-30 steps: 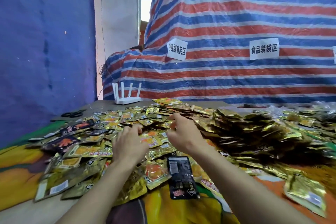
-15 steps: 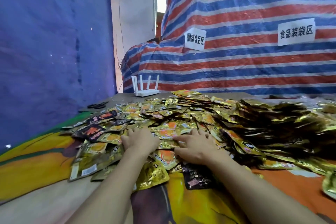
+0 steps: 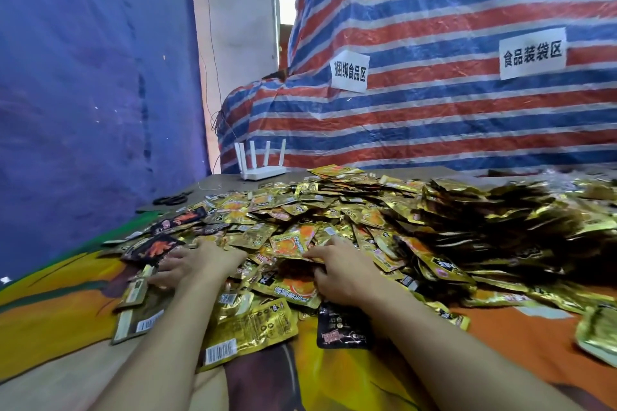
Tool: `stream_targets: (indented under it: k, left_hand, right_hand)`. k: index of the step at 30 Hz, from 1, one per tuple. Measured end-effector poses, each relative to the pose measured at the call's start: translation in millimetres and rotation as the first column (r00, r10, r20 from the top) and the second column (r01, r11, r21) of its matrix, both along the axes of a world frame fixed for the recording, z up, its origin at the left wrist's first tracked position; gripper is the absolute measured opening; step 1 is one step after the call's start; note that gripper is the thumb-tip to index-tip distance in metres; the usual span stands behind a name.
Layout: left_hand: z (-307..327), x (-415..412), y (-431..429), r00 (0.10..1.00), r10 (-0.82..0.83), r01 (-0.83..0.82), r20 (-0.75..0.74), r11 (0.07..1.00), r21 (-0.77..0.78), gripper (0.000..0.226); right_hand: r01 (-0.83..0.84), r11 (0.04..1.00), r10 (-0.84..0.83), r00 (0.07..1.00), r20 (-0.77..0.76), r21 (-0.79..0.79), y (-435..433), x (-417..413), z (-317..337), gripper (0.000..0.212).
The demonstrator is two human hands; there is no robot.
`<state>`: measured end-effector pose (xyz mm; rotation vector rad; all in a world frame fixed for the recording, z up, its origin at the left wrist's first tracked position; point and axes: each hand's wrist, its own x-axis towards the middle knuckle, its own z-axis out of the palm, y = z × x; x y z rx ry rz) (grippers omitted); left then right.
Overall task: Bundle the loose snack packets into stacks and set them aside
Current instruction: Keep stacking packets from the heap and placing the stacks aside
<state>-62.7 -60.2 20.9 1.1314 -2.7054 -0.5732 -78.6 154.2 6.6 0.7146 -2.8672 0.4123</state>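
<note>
Hundreds of loose gold foil snack packets [image 3: 384, 210] heaped mid-frame; I see no finished stack, judge nearly all work left. Left hand [image 3: 197, 264] flat, fingers spread on packets lower left. Right hand [image 3: 340, 274] fingers curled into heap; grip unclear.

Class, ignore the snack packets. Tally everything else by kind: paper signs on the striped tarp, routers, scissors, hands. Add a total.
Paper signs: 2
White router: 1
Scissors: 1
Hands: 2, left hand and right hand
Total: 6
</note>
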Motion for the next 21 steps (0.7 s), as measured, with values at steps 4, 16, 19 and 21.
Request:
stream_targets:
  k: [4,16,19,21]
  left_hand:
    - [2,-2,-5,0.992,0.016,-0.024,-0.125,0.998,-0.063,0.051]
    - [15,-6,15,0.749,-0.027,0.221,-0.662,0.952,0.211,0.053]
    - [20,-3,23,0.612,-0.090,0.417,-0.785,0.881,0.225,0.047]
    - [23,0,26,0.541,-0.079,0.554,-0.837,0.782,0.285,0.041]
  right_hand:
    - [0.002,0.995,-0.011,0.996,-0.088,-0.097,6,2,1,0.020]
    - [0.025,0.872,-0.101,0.986,-0.131,-0.489,18,0,7,0.008]
    - [0.043,0.705,-0.125,0.990,-0.064,-0.708,22,-3,8,0.007]
    - [0.051,0.634,-0.130,0.991,-0.041,-0.772,24,-4,8,0.006]
